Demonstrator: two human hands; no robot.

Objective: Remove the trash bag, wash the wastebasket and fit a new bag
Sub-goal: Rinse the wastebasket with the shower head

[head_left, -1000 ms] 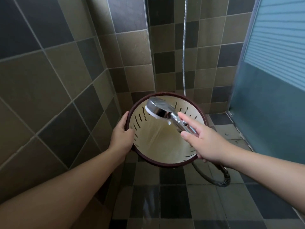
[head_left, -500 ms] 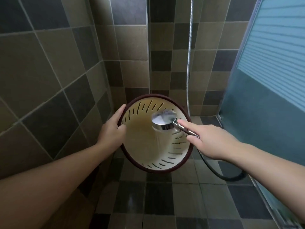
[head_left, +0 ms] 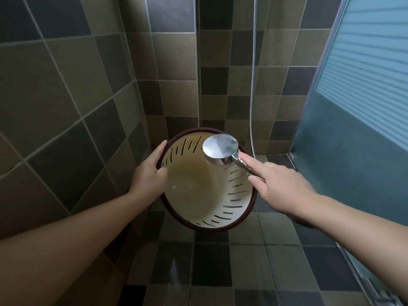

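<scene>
Overhead, left hand (head_left: pixel 148 176) grips the wastebasket (head_left: pixel 240 214) rim — right hand (head_left: pixel 279 186) clasps the shower head (head_left: pixel 220 146) handle.

shower handle (head_left: pixel 244 163) mostly hidden under right hand (head_left: pixel 281 186)

The person shows only two arms and two hands. Both forearms are bare right up to the picture's edge, with no sleeve in sight. The left hand (head_left: pixel 148 175) wears no glove, ring or band, and its wrist carries no watch or strap. The right hand (head_left: pixel 280 186) is likewise ungloved, with plain fingers (head_left: pixel 248 160) and a bare wrist. The fingernails that show look short and unpainted. No markings or jewellery can be made out on either arm.
</scene>
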